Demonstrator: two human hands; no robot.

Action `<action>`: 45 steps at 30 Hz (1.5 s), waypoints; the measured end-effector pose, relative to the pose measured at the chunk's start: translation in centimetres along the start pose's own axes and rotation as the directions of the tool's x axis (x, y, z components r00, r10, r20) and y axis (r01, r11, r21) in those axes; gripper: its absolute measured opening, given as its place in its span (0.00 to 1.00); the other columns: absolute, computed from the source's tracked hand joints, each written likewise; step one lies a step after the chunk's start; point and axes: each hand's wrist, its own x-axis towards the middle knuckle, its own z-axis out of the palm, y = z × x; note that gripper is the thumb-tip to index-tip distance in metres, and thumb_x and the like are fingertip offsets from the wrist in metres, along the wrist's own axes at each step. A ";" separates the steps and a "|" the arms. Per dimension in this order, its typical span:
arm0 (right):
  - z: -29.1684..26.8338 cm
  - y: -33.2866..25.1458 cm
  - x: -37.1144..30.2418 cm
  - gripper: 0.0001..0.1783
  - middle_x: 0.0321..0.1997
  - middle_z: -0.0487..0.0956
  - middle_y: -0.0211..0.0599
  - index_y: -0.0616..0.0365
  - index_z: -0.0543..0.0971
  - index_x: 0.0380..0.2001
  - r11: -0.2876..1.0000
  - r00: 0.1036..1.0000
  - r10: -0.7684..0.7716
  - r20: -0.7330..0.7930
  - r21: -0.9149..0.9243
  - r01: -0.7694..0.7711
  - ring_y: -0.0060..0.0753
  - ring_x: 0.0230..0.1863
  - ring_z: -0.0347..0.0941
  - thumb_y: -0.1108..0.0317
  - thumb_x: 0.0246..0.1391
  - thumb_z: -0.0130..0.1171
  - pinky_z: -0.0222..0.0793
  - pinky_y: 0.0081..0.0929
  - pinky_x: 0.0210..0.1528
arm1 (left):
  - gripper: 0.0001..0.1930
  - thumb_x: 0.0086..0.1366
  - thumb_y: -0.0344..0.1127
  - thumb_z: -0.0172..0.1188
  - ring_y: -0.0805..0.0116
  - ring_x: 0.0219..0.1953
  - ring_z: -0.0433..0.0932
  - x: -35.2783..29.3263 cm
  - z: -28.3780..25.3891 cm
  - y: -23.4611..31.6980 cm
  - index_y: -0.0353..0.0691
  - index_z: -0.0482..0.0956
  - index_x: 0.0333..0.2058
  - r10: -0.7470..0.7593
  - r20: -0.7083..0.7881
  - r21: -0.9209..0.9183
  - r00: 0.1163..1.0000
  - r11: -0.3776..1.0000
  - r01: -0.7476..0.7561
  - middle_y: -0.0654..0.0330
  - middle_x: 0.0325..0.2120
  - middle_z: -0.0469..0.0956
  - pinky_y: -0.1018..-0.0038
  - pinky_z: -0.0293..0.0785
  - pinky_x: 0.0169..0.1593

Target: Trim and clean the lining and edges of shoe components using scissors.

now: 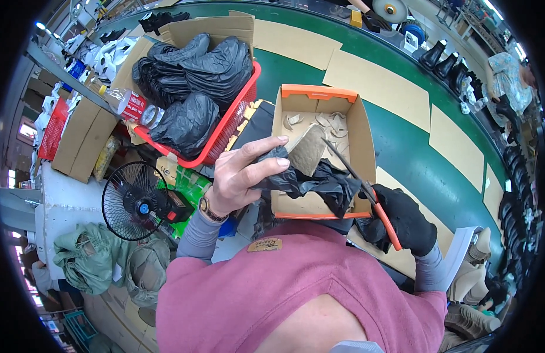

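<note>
My left hand [240, 176], bare with a watch at the wrist, grips a taupe shoe part [309, 152] that is partly wrapped in black plastic [322, 187]. Its fingers press the plastic at the near left side of the piece. In my right hand [405, 217], which wears a black glove, is a pair of scissors [385, 223] with orange handles. The blades point away and to the left, over the piece's right edge. Both hands work above an open cardboard box [319, 91] with an orange rim. Small curled beige scraps [337, 125] lie inside it.
At the left stands a red basket [256, 79] full of black plastic-wrapped things [216, 65]. A bottle [131, 106] leans there, above a black fan [144, 206]. Cardboard sheets [381, 82] lie on the green belt [396, 120]. Black shoes [513, 194] line the far right, near another person [510, 76].
</note>
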 end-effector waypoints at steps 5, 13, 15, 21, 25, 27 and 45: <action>0.3 0.4 0.4 0.38 0.25 0.71 0.50 0.63 0.72 0.38 0.998 0.998 -0.055 0.006 -0.041 0.055 0.56 0.27 0.67 0.37 0.39 0.69 0.60 0.43 0.31 | 0.25 0.43 0.21 0.62 0.59 0.32 0.82 0.4 0.3 0.7 0.43 0.79 0.45 -0.042 0.061 -0.080 0.997 0.996 0.047 0.49 0.45 0.79 0.73 0.76 0.30; 0.1 0.9 0.7 0.37 0.27 0.72 0.49 0.62 0.72 0.39 0.981 0.979 -0.172 0.113 -0.070 0.180 0.53 0.28 0.68 0.38 0.41 0.67 0.62 0.40 0.34 | 0.28 0.40 0.16 0.59 0.54 0.36 0.82 0.7 0.5 1.1 0.41 0.78 0.45 -0.123 0.057 -0.219 0.991 0.967 0.132 0.46 0.43 0.79 0.71 0.78 0.32; 0.5 1.5 0.7 0.38 0.30 0.72 0.47 0.62 0.72 0.42 0.966 0.964 -0.255 0.079 0.071 0.249 0.50 0.30 0.69 0.38 0.40 0.67 0.62 0.39 0.35 | 0.28 0.40 0.16 0.60 0.53 0.36 0.82 0.8 0.6 1.1 0.41 0.78 0.45 -0.139 0.061 -0.239 0.988 0.959 0.150 0.45 0.43 0.79 0.71 0.78 0.32; 0.1 1.3 0.4 0.39 0.35 0.73 0.46 0.62 0.72 0.45 0.968 0.959 -0.249 0.139 0.059 0.243 0.49 0.33 0.69 0.40 0.40 0.68 0.62 0.38 0.36 | 0.26 0.41 0.18 0.61 0.50 0.39 0.82 1.4 0.1 1.4 0.41 0.79 0.44 -0.088 0.126 -0.159 0.988 0.981 0.108 0.44 0.41 0.79 0.69 0.79 0.36; 0.8 1.4 0.7 0.39 0.30 0.73 0.46 0.61 0.72 0.44 0.958 0.959 -0.281 0.046 0.079 0.277 0.49 0.29 0.69 0.39 0.40 0.68 0.62 0.37 0.34 | 0.24 0.43 0.18 0.61 0.51 0.40 0.83 1.6 0.1 1.5 0.40 0.79 0.43 -0.132 0.095 -0.246 0.987 0.957 0.151 0.45 0.41 0.80 0.68 0.79 0.38; 0.6 0.1 1.0 0.38 0.22 0.70 0.46 0.62 0.73 0.40 0.974 0.986 -0.149 0.071 0.182 0.134 0.51 0.25 0.67 0.36 0.40 0.67 0.61 0.37 0.31 | 0.24 0.43 0.18 0.61 0.51 0.40 0.83 1.6 0.0 1.6 0.40 0.80 0.43 -0.149 0.093 -0.260 0.984 0.951 0.169 0.45 0.41 0.80 0.69 0.79 0.38; 2.0 0.8 1.2 0.28 0.21 0.74 0.44 0.63 0.76 0.29 0.987 0.995 -0.101 0.023 0.132 0.097 0.41 0.20 0.67 0.45 0.43 0.69 0.63 0.32 0.27 | 0.23 0.45 0.19 0.65 0.54 0.44 0.81 1.1 -0.1 1.4 0.37 0.79 0.44 -0.252 0.124 -0.408 0.960 0.869 0.281 0.48 0.41 0.80 0.70 0.77 0.47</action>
